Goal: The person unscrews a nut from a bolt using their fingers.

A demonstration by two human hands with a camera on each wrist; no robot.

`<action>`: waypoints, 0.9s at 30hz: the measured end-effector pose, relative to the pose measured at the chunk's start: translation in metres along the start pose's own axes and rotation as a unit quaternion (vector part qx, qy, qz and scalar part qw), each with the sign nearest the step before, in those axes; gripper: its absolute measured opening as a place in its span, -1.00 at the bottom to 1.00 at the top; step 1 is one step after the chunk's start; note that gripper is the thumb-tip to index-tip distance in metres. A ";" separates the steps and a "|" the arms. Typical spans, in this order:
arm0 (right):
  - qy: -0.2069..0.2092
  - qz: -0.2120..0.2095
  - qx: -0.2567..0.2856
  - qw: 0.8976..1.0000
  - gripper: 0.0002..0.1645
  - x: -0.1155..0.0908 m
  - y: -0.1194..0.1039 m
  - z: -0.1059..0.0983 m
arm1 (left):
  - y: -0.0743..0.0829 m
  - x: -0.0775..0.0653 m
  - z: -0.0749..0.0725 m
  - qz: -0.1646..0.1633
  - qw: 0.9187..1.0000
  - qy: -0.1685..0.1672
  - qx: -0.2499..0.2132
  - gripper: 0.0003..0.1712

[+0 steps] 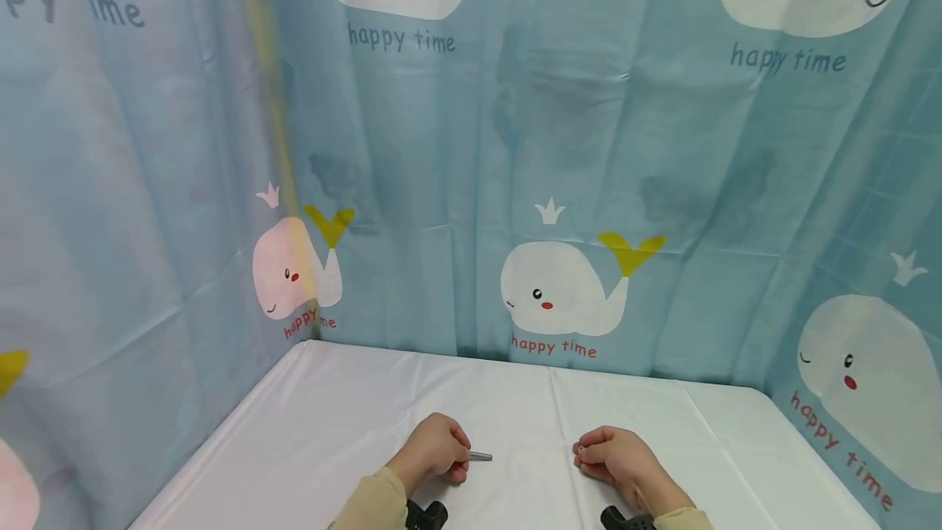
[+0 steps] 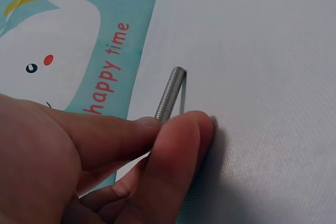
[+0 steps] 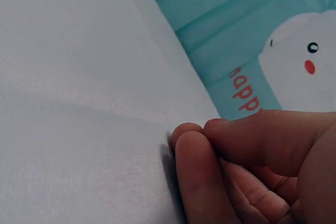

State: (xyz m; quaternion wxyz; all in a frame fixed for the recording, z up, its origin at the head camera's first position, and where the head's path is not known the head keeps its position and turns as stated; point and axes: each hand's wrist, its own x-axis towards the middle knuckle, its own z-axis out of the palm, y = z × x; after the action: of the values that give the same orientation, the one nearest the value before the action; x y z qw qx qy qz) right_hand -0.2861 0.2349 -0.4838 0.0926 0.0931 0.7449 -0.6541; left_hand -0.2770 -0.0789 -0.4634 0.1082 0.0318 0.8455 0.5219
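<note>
Between thumb and index finger, my left hand (image 1: 439,450) pinches a grey threaded metal rod (image 2: 170,94). One end of the rod sticks out to the right, towards the other hand; the rest is hidden in the fingers. Across a gap, low over the white tabletop, is my right hand (image 1: 621,460) with thumb and fingertips pinched together. A tiny greyish piece (image 1: 582,448) shows at those fingertips in the head view, too small to identify. In the right wrist view, the fingers cover it.
A white cloth (image 1: 530,407) with fold creases covers the table. Blue-green curtains (image 1: 471,145) printed with whales stand along its back and sides. Dark wrist straps (image 1: 427,515) show at both wrists.
</note>
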 end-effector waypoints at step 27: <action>0.016 -0.006 -0.019 1.000 -0.84 -0.003 0.001 0.002 | -0.001 0.001 -0.004 -0.011 1.000 -0.001 -0.016 -0.92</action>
State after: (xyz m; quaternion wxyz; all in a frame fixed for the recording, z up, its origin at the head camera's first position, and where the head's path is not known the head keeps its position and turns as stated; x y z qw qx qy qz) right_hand -0.2824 0.2331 -0.4842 0.0784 0.0969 0.7594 -0.6386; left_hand -0.2786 -0.0827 -0.4633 0.1153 0.0214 0.8370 0.5345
